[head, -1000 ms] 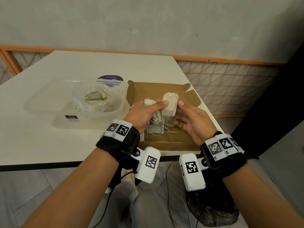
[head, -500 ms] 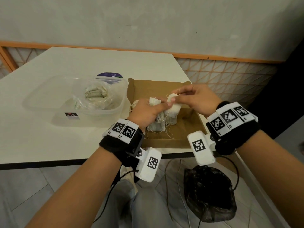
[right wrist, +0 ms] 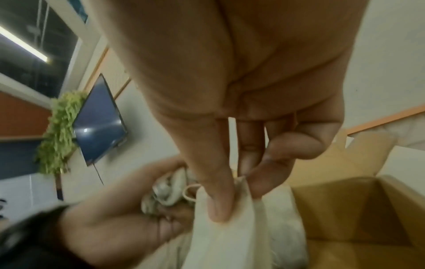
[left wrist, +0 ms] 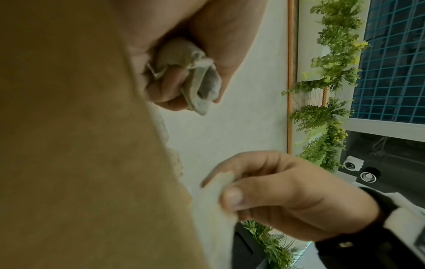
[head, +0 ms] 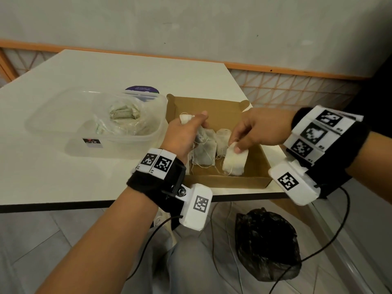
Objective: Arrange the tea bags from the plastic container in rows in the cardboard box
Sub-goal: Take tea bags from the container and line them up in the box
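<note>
White table (head: pixel 63 166) against a grey wall, box at its near right corner. Right hand (head: pixel 261 128) pinches one tea bag (head: pixel 234 161) by its top edge, thumb against fingertips, so it hangs straight into the cardboard box (head: pixel 231 181) beside two bags already lying there. Left hand (head: pixel 184 134) stays fisted round a bunch of spare bags (left wrist: pixel 197 76), likely as a feed stock over the box. Plastic container (head: pixel 70 115), just left of the box, holds more bags in a clear liner.
</note>
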Available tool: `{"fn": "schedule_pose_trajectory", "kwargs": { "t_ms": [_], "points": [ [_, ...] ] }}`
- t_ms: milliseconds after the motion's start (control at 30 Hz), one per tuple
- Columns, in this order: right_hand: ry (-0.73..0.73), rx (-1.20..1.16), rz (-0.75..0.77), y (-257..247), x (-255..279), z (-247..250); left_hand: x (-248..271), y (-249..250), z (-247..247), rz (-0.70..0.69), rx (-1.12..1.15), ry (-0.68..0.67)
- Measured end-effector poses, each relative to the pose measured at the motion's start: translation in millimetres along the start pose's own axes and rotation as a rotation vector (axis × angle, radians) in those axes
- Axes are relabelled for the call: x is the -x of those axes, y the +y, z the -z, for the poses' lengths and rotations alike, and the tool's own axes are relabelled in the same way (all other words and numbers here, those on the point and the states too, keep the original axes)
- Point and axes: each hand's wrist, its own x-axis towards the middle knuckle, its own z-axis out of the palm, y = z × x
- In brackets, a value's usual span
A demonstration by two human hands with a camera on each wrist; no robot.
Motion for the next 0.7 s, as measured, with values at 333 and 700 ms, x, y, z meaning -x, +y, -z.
{"fn": "schedule_pose_trajectory", "kwargs": {
  "t_ms": [333, 700],
  "points": [
    [0.095, 0.114, -0.042, 4, -48, -13, 0, 0, 0, 0.007, 0.023, 0.004],
    [0.270, -0.014, -0.058, 5, -8, -10, 1, 1, 0, 0.015, 0.040, -0.014]
  ]
}}
